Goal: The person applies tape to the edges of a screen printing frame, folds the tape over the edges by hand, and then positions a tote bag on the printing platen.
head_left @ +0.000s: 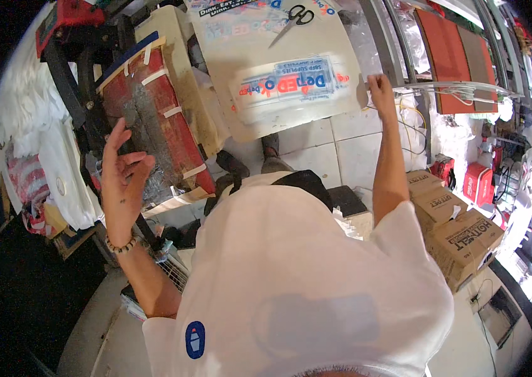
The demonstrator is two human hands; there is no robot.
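Head: left hand (121, 181) half-curled

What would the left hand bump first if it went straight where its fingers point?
Probably the far wooden edge of the red-bordered panel, but depth is unclear: the left hand might pass over it.

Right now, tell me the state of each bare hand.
Bare left hand: open, fingers loosely bent, nothing visible in it.
Bare right hand: fingers curled beside the pale rectangular blue-and-red-printed board; grip cannot be told.
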